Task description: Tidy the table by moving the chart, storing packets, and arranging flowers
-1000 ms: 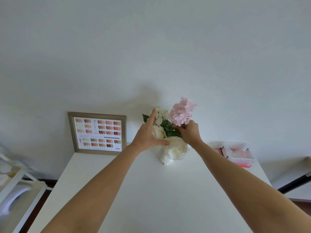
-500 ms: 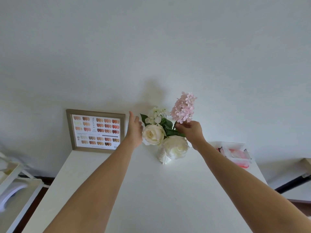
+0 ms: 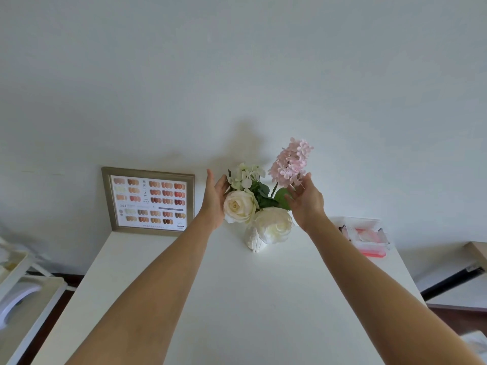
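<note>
Far left we see a cart (image 3: 15, 293), blurred, below the level of the white surface (image 3: 237, 299). At the back left of the surface the chart (image 3: 150, 202) stands upright in its frame against the wall.

Next comes our left hand (image 3: 214, 200) — fingers (image 3: 210, 177) straight, close together and pointing up, palm turned toward the blooms, gripping nothing. It sits just beside the left white rose (image 3: 238, 206); we cannot tell whether the palm actually touches the petals.

In the middle the flowers stand in a white vase (image 3: 254, 239) near the back edge: two white roses low, small white blossoms (image 3: 246, 175) and green leaves above them, and the pink cluster (image 3: 291, 163) rising highest on the right.

Our right hand (image 3: 307, 202) is spread loose and cupped, palm facing left — its fingers (image 3: 296, 189) apart, right under the pink cluster and next to the leaves, clamped on nothing.

Further right, at the back corner, a clear box (image 3: 365, 237) holds pink packets (image 3: 367, 235); it sits well apart from the vase.
</note>
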